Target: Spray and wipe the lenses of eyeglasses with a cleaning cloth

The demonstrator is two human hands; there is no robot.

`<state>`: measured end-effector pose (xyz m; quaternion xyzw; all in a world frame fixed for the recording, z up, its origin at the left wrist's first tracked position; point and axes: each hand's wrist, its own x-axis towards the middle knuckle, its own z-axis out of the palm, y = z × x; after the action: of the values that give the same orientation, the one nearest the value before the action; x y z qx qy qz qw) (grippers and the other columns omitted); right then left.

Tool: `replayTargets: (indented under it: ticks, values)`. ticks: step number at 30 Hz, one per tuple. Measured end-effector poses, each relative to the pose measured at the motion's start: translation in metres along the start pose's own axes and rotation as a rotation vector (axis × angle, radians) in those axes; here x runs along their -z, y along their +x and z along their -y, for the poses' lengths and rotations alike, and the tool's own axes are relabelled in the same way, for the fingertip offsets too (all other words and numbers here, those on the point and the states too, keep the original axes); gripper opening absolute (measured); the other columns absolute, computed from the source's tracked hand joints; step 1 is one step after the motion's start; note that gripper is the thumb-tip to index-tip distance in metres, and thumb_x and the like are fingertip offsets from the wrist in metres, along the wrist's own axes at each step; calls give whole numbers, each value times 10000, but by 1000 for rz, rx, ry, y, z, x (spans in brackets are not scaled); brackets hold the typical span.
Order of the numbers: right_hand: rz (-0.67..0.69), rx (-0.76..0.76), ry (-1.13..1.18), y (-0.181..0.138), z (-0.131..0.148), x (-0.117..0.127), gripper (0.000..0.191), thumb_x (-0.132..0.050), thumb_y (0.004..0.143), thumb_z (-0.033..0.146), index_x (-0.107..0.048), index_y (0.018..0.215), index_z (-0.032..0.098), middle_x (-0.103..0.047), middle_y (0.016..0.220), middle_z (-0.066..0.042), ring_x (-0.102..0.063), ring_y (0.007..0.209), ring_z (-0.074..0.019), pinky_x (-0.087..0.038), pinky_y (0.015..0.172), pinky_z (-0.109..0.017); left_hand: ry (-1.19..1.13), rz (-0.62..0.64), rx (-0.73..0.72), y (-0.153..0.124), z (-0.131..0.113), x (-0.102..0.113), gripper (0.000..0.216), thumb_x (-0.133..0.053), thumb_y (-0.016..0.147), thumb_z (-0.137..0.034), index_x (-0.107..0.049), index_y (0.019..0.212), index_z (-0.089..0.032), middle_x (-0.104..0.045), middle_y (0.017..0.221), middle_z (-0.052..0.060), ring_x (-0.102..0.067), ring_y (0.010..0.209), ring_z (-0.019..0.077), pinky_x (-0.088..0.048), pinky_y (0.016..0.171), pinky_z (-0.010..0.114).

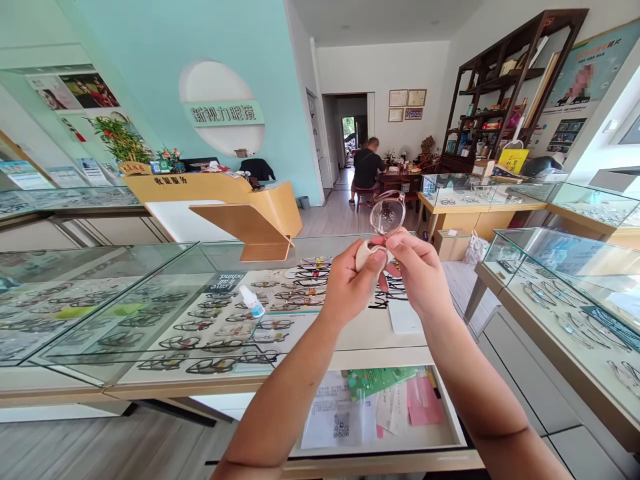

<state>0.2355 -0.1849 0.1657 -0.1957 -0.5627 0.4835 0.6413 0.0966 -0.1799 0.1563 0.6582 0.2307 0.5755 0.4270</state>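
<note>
I hold a pair of pink-framed glasses point(387, 215) up in front of me, above a glass display counter point(150, 293). My left hand point(353, 283) pinches a small white cloth point(367, 254) against the lower part of the glasses. My right hand point(420, 270) grips the frame from the other side, fingers closed. One clear lens stands above my fingers. A small white dropper bottle point(253, 301) with a blue label lies on the counter glass to my left.
Several glasses point(210, 333) lie in rows under the counter glass. An open drawer point(380, 407) below my arms holds papers and cards. More glass counters point(560, 287) stand at the right. A seated person point(367, 170) is far back by a table.
</note>
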Motion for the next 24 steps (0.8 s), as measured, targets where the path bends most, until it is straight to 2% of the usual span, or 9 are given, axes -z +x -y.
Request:
replayTargets:
  ticks: [2, 4, 7, 10, 12, 15, 20, 24]
  values:
    - [8, 33, -4, -5, 1, 0, 248, -811, 945, 505, -797, 850, 277, -594, 1058, -22, -471, 620, -104, -458, 464, -290, 13, -16, 22, -4, -3, 2, 506, -614, 1036, -693, -702, 1103, -199, -715, 726, 16, -623, 553, 157, -533, 555, 286]
    - [-20, 84, -79, -8, 2, 1, 239, -806, 952, 533, -821, 910, 298, -593, 1054, -32, -549, 723, -139, -471, 521, -287, 73, -17, 30, -7, -8, 7, 568, -589, 1020, -750, -718, 989, -197, -692, 720, 28, -624, 615, 173, -532, 601, 300]
    - [-76, 175, -201, -9, 5, 6, 284, -766, 976, 585, -847, 966, 312, -613, 1041, -52, -624, 967, -210, -557, 738, -332, 188, -38, 52, -11, -16, 18, 622, -609, 983, -791, -703, 832, -195, -672, 744, 38, -604, 696, 184, -499, 633, 299]
    - [-89, 234, -259, -9, 11, 13, 300, -738, 1002, 584, -858, 954, 313, -632, 1055, -55, -633, 1056, -232, -558, 959, -404, 232, -111, 106, -12, -21, 31, 625, -646, 949, -808, -701, 822, -199, -669, 750, 24, -605, 737, 191, -500, 678, 294]
    - [-37, 226, -300, -9, 16, 15, 274, -750, 1003, 564, -867, 960, 320, -652, 1120, -63, -637, 1132, -248, -544, 1036, -437, 231, -167, 125, -13, -21, 38, 615, -683, 918, -813, -718, 849, -203, -692, 781, 25, -639, 794, 206, -518, 726, 295]
    - [91, 151, -364, -11, 18, 18, 239, -760, 1006, 545, -880, 996, 338, -667, 1219, -71, -626, 1229, -264, -528, 1092, -471, 205, -244, 128, -13, -17, 45, 614, -686, 907, -823, -747, 893, -213, -719, 817, 38, -682, 871, 233, -541, 770, 300]
    - [195, 80, -387, -9, 4, 16, 243, -758, 1017, 529, -885, 977, 325, -663, 1233, -78, -613, 1299, -261, -481, 1163, -475, 213, -303, 108, -12, -15, 51, 595, -680, 929, -802, -765, 910, -213, -743, 852, 47, -700, 941, 243, -557, 830, 304]
    - [247, 7, -385, -7, -6, 12, 296, -761, 999, 575, -882, 960, 308, -660, 1192, -94, -616, 1270, -267, -556, 1032, -424, 233, -257, 135, -11, -14, 54, 621, -654, 941, -811, -773, 919, -202, -747, 842, 46, -694, 904, 237, -554, 806, 307]
